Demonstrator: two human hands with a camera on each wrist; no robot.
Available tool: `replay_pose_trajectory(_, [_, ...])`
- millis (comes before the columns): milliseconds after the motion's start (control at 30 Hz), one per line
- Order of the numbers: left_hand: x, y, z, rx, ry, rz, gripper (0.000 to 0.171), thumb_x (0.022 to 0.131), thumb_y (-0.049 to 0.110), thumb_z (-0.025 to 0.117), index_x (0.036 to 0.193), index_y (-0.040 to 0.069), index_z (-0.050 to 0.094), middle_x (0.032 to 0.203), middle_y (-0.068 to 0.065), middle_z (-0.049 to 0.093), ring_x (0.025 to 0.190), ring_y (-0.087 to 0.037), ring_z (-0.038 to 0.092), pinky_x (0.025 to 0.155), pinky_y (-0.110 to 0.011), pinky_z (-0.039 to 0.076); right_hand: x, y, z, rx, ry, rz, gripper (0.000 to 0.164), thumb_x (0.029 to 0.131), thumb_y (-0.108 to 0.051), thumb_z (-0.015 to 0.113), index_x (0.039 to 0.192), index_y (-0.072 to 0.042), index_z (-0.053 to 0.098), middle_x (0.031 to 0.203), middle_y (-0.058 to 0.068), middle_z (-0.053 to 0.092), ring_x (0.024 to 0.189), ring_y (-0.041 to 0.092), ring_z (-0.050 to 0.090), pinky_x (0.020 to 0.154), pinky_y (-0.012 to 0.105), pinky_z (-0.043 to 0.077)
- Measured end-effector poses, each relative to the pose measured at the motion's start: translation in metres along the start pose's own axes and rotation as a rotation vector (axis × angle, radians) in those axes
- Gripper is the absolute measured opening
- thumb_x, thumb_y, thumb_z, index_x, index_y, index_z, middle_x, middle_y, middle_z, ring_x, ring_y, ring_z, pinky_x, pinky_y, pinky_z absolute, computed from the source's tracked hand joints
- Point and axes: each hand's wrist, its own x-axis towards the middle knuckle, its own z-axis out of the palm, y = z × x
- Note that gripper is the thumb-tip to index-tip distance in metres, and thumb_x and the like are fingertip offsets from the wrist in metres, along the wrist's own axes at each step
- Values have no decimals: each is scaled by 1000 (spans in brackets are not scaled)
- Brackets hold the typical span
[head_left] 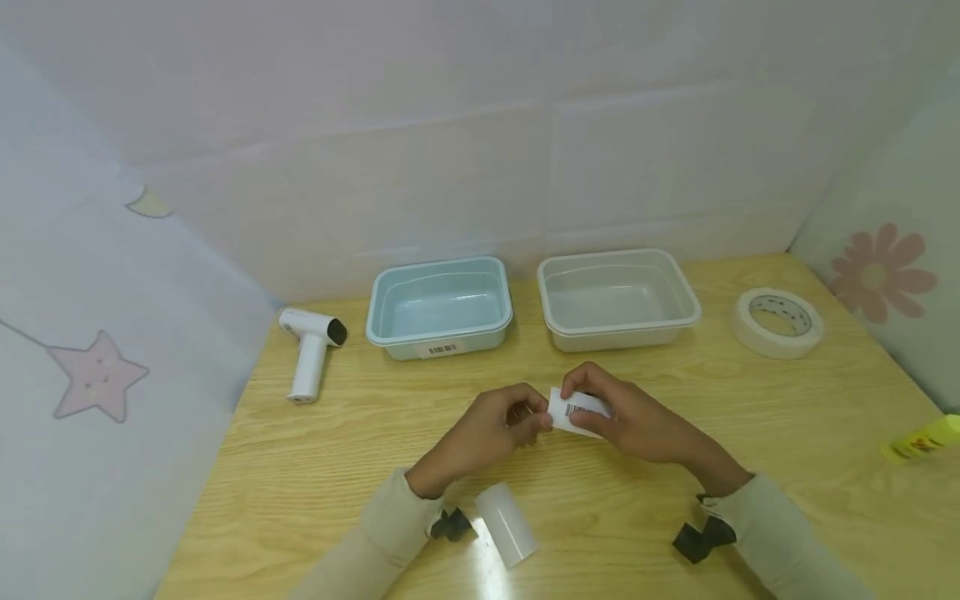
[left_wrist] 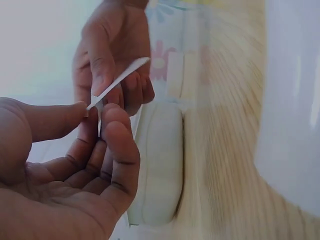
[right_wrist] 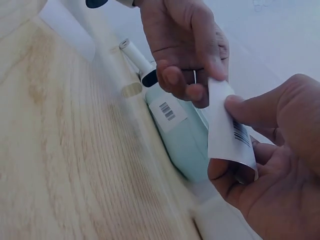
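Note:
Between both hands, over the table's middle, is a small white barcode label (head_left: 558,410). My left hand (head_left: 487,429) pinches its left edge between thumb and fingertips. My right hand (head_left: 645,421) grips the other end, thumb on the printed face. In the right wrist view the label (right_wrist: 220,122) bends slightly, with black bars near the right thumb. Seen edge-on in the left wrist view, the label (left_wrist: 127,73) has a second thin white edge below it at the left fingertips; whether that is backing I cannot tell. A curled white paper piece (head_left: 506,525) lies near my left wrist.
At the back stand a light blue tray (head_left: 438,337) bearing a barcode label (head_left: 442,348) and a whitish tray (head_left: 615,335). A white handheld scanner (head_left: 309,362) lies left. To the right are a masking tape roll (head_left: 777,342) and a yellow object (head_left: 922,439).

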Motion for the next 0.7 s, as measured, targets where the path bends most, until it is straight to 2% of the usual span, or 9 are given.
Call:
replay_pose_trajectory(67, [0,-1,-2,-87,-21,-7,16,102,26,62,109,12,66,95,-18,68,81,-37,64,71,-42,56,0,0,-1,46,25,8,19,103,-14,58,120,-17,51,110,1,59,94,20,62,81,31,52])
replay_pose_trajectory(133, [1,-1,-4,-172,-47,-10,21,103,25,61,112,8,65,100,-22,67,82,-38,63,74,-45,55,1,1,-2,93,47,13,17,103,-13,58,119,-15,52,113,3,58,101,24,61,85,31,51])
replay_pose_trajectory(267, [1,-2,-6,-286,-62,-2,23,103,21,59,114,1,63,106,-21,67,81,-34,60,75,-37,54,1,2,-3,159,79,-8,14,104,-9,57,117,-11,53,115,7,55,102,28,58,85,30,50])
replay_pose_trajectory(567, [1,-2,-5,-329,-38,1,22,104,21,59,112,1,63,103,-13,69,80,-28,60,76,-37,53,2,-1,-2,195,74,-32,14,103,-7,57,117,-10,53,113,10,54,87,25,57,72,30,50])
replay_pose_trajectory(700, [0,-2,-4,-348,-24,13,22,104,20,59,111,0,64,101,-13,70,78,-24,60,74,-33,53,2,-1,-1,200,76,-36,14,104,-7,56,117,-10,53,114,10,54,87,23,58,70,30,50])
